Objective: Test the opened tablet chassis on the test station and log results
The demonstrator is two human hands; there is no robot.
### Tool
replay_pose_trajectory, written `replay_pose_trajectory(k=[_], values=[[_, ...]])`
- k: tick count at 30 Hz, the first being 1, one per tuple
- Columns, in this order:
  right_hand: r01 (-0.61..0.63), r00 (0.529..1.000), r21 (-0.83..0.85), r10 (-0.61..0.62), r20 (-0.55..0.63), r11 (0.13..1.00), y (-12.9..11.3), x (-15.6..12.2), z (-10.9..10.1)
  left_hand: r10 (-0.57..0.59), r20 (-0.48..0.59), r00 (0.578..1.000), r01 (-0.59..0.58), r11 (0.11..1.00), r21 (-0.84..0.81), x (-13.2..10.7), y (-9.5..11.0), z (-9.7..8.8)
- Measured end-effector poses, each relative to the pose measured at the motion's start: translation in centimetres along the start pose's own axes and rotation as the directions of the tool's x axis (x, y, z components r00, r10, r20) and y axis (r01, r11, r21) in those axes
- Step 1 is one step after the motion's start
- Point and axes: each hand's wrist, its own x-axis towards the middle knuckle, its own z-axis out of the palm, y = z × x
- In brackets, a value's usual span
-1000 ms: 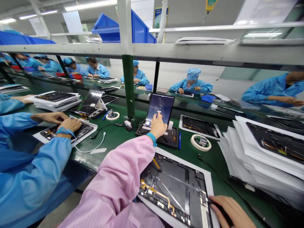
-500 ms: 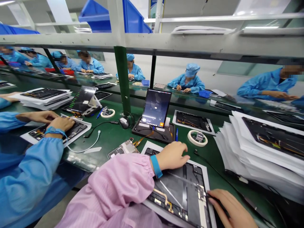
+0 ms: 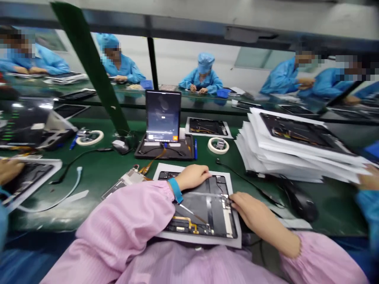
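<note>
An opened tablet (image 3: 204, 213), its back off and its boards and flex cables showing, lies on a white sheet (image 3: 189, 238) right in front of me. My left hand (image 3: 192, 177) rests on its far edge with the fingers lying loosely flat and nothing in them. My right hand (image 3: 251, 211) sits at the tablet's right side, its fingertips pressed together at the white strip there. What they pinch is too small to make out. Both sleeves are pink, and a blue wrist strap is on the left wrist.
An upright tablet with a lit screen (image 3: 162, 116) stands in a black dock (image 3: 166, 152) behind. A tape roll (image 3: 218, 146), a blue pen (image 3: 196, 149), a tall stack of trays (image 3: 296, 150), a black mouse (image 3: 297, 201) and a small board (image 3: 126, 181) surround it. Co-workers' hands show at the left edge (image 3: 8, 169) and at the right edge (image 3: 367, 179).
My left hand left the upright screen and came down onto the opened tablet's far edge. My right hand shifted inward along the tablet's right side. The view tilted down and right.
</note>
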Motion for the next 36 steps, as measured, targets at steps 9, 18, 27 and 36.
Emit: replay_pose_trajectory(k=[9,18,27,36], values=[[-0.157,0.98,-0.145,0.136,-0.144,0.977,2.8,6.6,-0.7,0.008,-0.005,1.0,-0.008,0.999,-0.037,-0.1,-0.3,0.1],[-0.091,0.991,-0.208,0.068,-0.117,0.974,3.6,11.8,-1.9,0.016,0.014,1.0,-0.015,0.999,-0.047,0.1,-0.6,0.0],[-0.33,0.86,0.874,0.495,0.122,0.357,-1.2,0.9,-3.9,0.029,0.026,0.999,-0.028,0.999,-0.028,0.2,-1.0,0.3],[-0.374,0.8,0.927,0.52,0.299,0.042,-2.5,0.1,0.8,0.039,0.018,0.999,-0.038,0.999,-0.027,0.2,-1.3,0.5]])
